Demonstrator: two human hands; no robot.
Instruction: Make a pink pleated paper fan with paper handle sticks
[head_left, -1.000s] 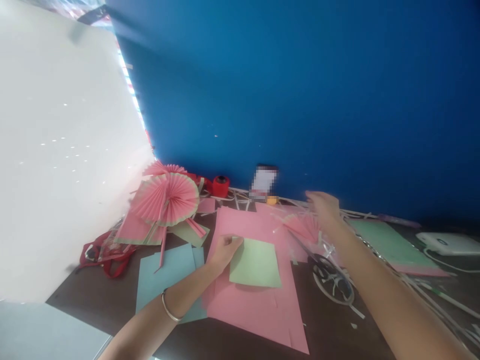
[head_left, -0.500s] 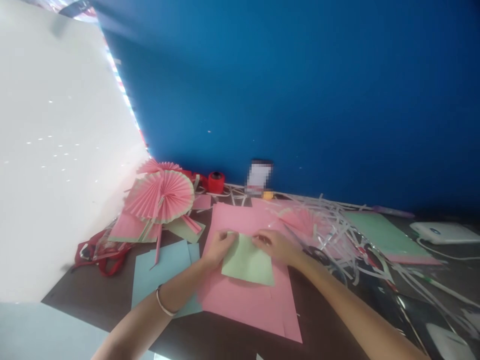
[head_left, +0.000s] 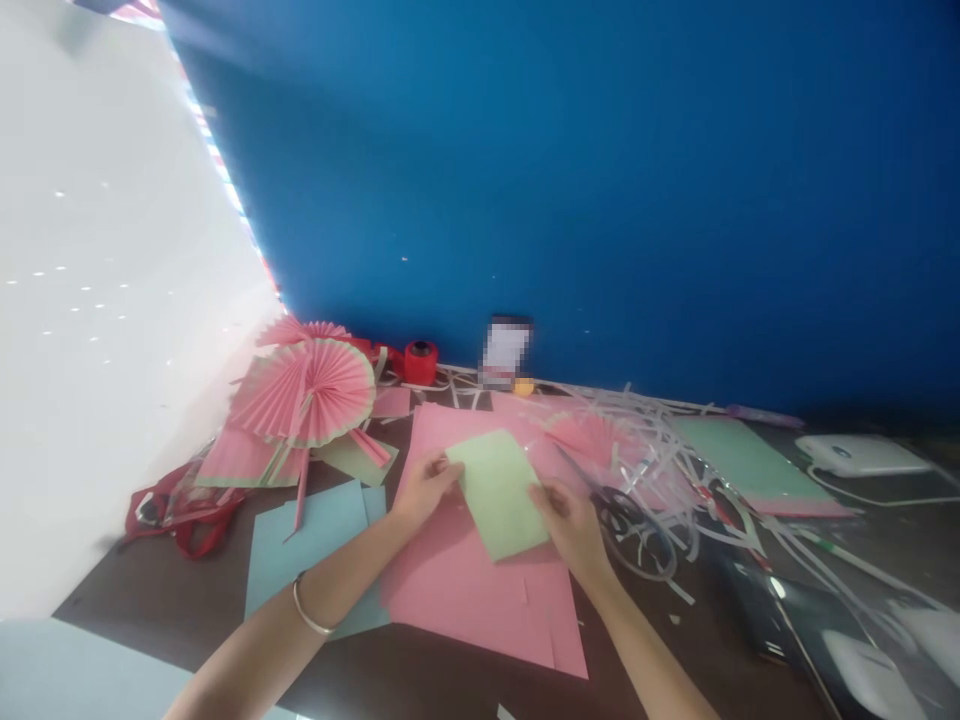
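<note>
A light green sheet of paper (head_left: 499,495) is held up between my two hands, tilted, above large pink sheets (head_left: 480,615) lying on the dark table. My left hand (head_left: 426,492) pinches its upper left corner between thumb and fingers. My right hand (head_left: 568,520) grips its right edge, with the fingertips partly behind the paper. Blue sheets (head_left: 300,540) lie beneath my left forearm. Just right of my right hand are dark-handled scissors (head_left: 637,535).
Pleated pink paper fans (head_left: 311,395) stand at the left back. A red tape roll (head_left: 421,363) is near the blue wall. White paper strips (head_left: 667,470) are heaped at right, beside a green sheet (head_left: 739,455). A dark phone (head_left: 757,605) and white devices lie farther right.
The green paper has turned so its edges slant. My right hand has shifted from its top edge down to its right edge. The camera view has moved slightly right.
</note>
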